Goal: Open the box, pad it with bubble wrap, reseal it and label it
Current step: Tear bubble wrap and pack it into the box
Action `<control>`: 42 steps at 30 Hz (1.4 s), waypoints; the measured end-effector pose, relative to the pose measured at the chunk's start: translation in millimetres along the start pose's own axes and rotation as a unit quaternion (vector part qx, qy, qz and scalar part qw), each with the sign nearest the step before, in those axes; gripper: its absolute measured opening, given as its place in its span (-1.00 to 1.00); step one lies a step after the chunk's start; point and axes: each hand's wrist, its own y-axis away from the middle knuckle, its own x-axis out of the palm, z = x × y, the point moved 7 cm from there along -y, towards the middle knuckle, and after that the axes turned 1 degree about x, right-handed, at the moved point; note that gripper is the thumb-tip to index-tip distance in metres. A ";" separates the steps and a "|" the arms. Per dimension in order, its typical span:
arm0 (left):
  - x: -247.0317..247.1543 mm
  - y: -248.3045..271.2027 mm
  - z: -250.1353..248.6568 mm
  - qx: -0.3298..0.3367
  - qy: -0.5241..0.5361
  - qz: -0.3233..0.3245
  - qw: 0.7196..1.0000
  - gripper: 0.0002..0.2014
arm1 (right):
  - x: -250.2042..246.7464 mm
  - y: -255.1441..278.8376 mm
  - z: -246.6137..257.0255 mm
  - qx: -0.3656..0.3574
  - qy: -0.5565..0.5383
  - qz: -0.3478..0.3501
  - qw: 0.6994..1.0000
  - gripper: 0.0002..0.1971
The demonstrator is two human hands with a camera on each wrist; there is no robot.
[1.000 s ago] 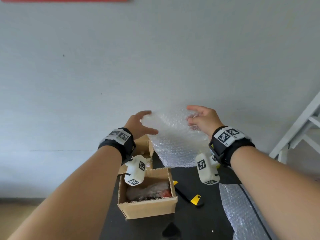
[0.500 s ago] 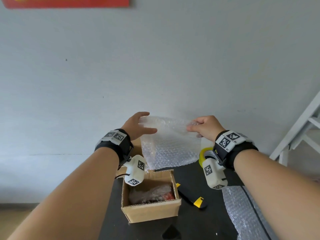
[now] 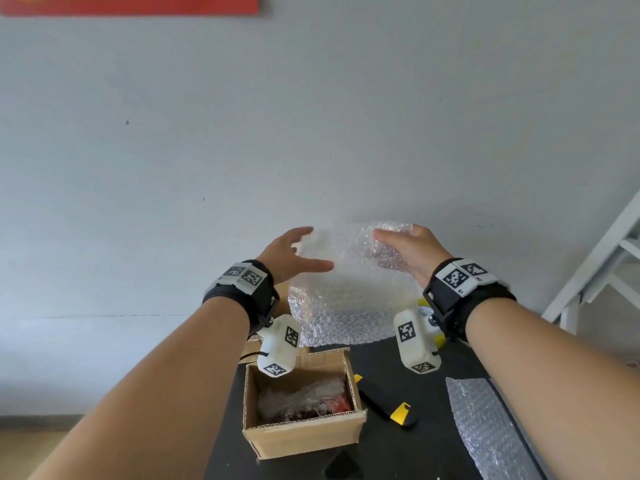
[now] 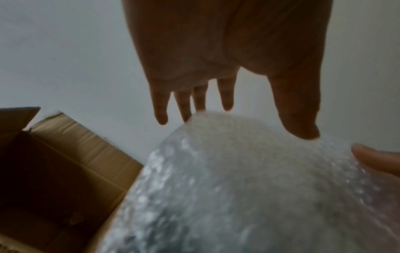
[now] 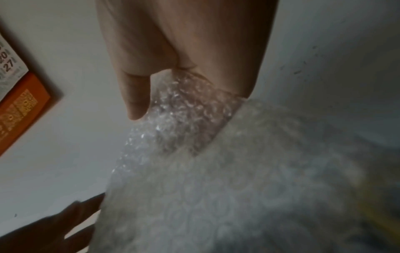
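The box (image 3: 304,407) stands open on the table (image 3: 408,448), its flaps up, below and just in front of the raised hands. Inside lies something red and dark wrapped in clear plastic (image 3: 304,400); what it is cannot be made out. A second, bigger carton (image 4: 54,171) sits behind it against the wall, open too; the left wrist view looks into it, but its floor is dark and what it holds is unclear.

Both hands are up in front of the wall, apart, with a sheet of bubble wrap (image 3: 353,292) hanging between them above the table, behind the box. The left hand (image 3: 291,258) has straight, spread fingers (image 4: 160,109) behind the sheet's top left edge and the thumb laid on its front. The right hand (image 3: 412,254) grips the top right corner: the right wrist view shows the wrap bunched between thumb and curled fingers (image 5: 138,95).

A black and yellow cutter (image 3: 384,400) lies on the table just right of the box. A second piece of wrap (image 3: 491,431) lies flat at the right, cut off by the picture's lower edge. Something yellow (image 3: 424,303), round perhaps, peeks out behind the right wrist camera, mostly hidden. A dark thing (image 3: 343,465) at the bottom edge is cut off. Both wrist views are dim and soft.
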 end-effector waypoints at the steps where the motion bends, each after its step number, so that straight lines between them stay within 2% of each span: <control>1: -3.7 -2.1 1.8 -0.013 0.007 -0.024 1.000 -0.14 | 1.5 -3.2 0.4 -0.001 -0.015 0.010 1.000 -0.02; 3: -8.2 -6.9 10.6 -0.057 0.047 -0.048 0.996 -0.08 | 4.7 -5.3 2.6 -0.001 -0.049 0.029 0.998 -0.16; 5: -7.7 -8.1 18.5 -0.103 0.101 -0.035 0.989 -0.11 | 7.0 -8.7 3.7 -0.003 -0.063 0.041 0.997 -0.28; 8: -11.3 -10.0 12.1 -0.070 0.167 -0.033 0.983 -0.23 | 7.1 -12.5 4.9 -0.002 -0.063 0.046 0.997 -0.22; 11: -23.6 -14.7 4.9 -0.018 0.225 -0.057 0.972 -0.17 | 3.1 -17.2 1.0 -0.002 -0.051 0.049 0.998 -0.30; 15: -23.4 -23.0 0.3 -0.015 0.129 -0.001 0.992 -0.42 | -1.9 -24.9 -2.8 0.002 -0.026 0.071 0.997 -0.50; 18: -27.2 -29.6 3.9 -0.028 0.070 -0.029 0.997 -0.59 | 0.1 -30.2 -1.5 -0.001 -0.018 0.087 0.996 -0.62; 21: -31.1 -33.2 5.7 -0.031 0.023 -0.051 0.998 -0.73 | -1.8 -37.9 -2.4 -0.001 -0.037 0.049 0.998 -0.56; 23: -34.2 -37.6 9.8 -0.037 0.008 -0.051 0.998 -0.76 | -1.1 -42.1 -1.9 -0.007 -0.046 0.041 0.998 -0.50; 24: -34.7 -39.3 10.9 -0.040 0.017 -0.046 0.998 -0.76 | 0.3 -44.5 -2.2 -0.009 -0.054 0.044 0.998 -0.54; 26: -33.3 -40.9 11.7 -0.049 0.076 -0.028 0.996 -0.72 | 4.1 -44.1 -0.3 -0.009 -0.070 0.051 0.996 -0.68; 28: -31.0 -40.3 10.9 -0.061 0.151 -0.025 0.986 -0.67 | 6.0 -44.5 0.7 -0.012 -0.081 0.034 0.996 -0.63; 30: -32.2 -37.5 9.3 -0.063 0.211 -0.055 0.974 -0.66 | 7.6 -42.8 4.2 -0.027 -0.056 0.009 0.998 -0.55; 31: -35.0 -36.4 9.4 -0.060 0.208 -0.079 0.973 -0.64 | 9.3 -41.6 5.9 -0.034 -0.045 0.009 0.998 -0.52; 33: -39.7 -35.7 9.4 -0.048 0.166 -0.116 0.978 -0.67 | 17.2 -35.4 9.7 -0.033 -0.045 0.048 0.997 -0.56; 34: -41.5 -36.1 10.6 -0.044 0.146 -0.127 0.980 -0.71 | 23.5 -30.6 11.9 -0.029 -0.038 0.086 0.995 -0.61; 36: -44.6 -37.1 13.7 -0.044 0.128 -0.137 0.981 -0.77 | 36.9 -23.4 11.2 -0.015 0.005 0.169 0.985 -0.56; 37: -45.9 -37.4 16.0 -0.045 0.128 -0.134 0.982 -0.78 | 42.2 -22.9 8.7 -0.010 0.023 0.194 0.981 -0.50; 39: -44.4 -35.9 16.9 -0.041 0.134 -0.093 0.986 -0.78 | 45.1 -25.4 5.0 -0.005 0.034 0.187 0.982 -0.39; 42: -36.1 -31.8 19.5 -0.047 0.071 0.013 0.996 -0.50 | 42.0 -30.4 4.0 -0.017 0.058 0.137 0.989 -0.39</control>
